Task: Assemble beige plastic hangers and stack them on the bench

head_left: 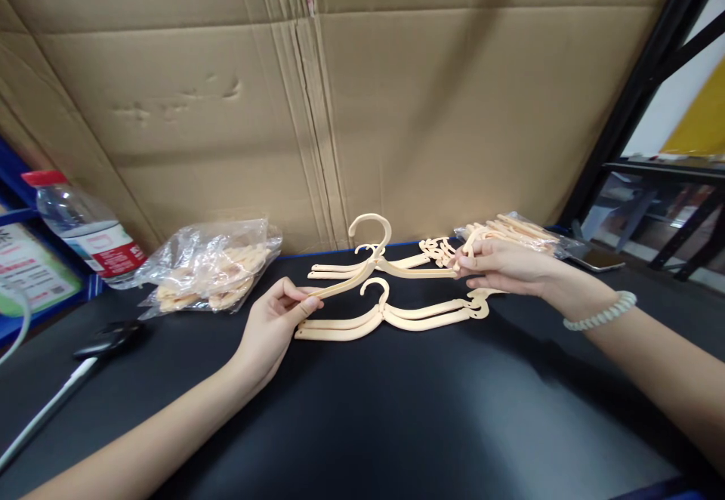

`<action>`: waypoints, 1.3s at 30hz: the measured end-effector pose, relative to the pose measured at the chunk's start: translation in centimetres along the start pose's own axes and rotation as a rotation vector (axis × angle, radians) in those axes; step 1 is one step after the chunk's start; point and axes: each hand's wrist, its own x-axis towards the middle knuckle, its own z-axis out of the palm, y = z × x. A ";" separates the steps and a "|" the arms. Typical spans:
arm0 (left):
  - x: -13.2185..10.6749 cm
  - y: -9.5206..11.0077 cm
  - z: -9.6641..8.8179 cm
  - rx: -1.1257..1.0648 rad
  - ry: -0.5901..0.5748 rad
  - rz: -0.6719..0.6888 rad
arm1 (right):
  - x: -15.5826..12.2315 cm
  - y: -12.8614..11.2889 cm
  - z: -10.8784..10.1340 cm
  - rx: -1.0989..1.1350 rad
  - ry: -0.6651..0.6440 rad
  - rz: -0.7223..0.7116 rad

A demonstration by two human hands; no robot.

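A cream plastic hanger (371, 258) is held just above the black table (396, 409). My left hand (272, 330) pinches its left arm tip between thumb and fingers. My right hand (501, 267) is closed on its right arm tip. Below it, more cream hangers (390, 316) lie stacked flat on the table, and another hanger (340, 267) lies behind the held one. Small cream hanger parts (437, 249) sit just left of my right hand.
A clear bag of cream parts (212, 270) lies at the back left, another bag (518, 232) at the back right. A water bottle (84, 232), a black device with a white cable (107, 337) and a phone (597, 260) are nearby. Cardboard (362, 92) walls off the back.
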 end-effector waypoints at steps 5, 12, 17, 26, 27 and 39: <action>0.1 0.0 0.0 -0.011 -0.010 -0.005 | -0.3 -0.2 0.1 0.097 -0.065 0.067; 0.1 0.0 0.0 -0.002 -0.002 -0.002 | -0.3 0.1 0.4 0.081 -0.097 0.075; 0.1 -0.2 0.0 -0.024 -0.010 -0.006 | -0.1 0.5 0.7 0.061 -0.096 0.015; 0.1 -0.4 -0.2 -0.017 -0.016 0.006 | 0.2 0.8 1.8 0.089 0.093 -0.122; 0.1 -0.4 -0.2 -0.008 -0.018 0.012 | 0.2 0.9 1.8 0.094 0.107 -0.140; -0.5 0.9 -1.0 0.829 -0.197 0.604 | -0.2 0.5 2.9 0.134 0.148 -0.119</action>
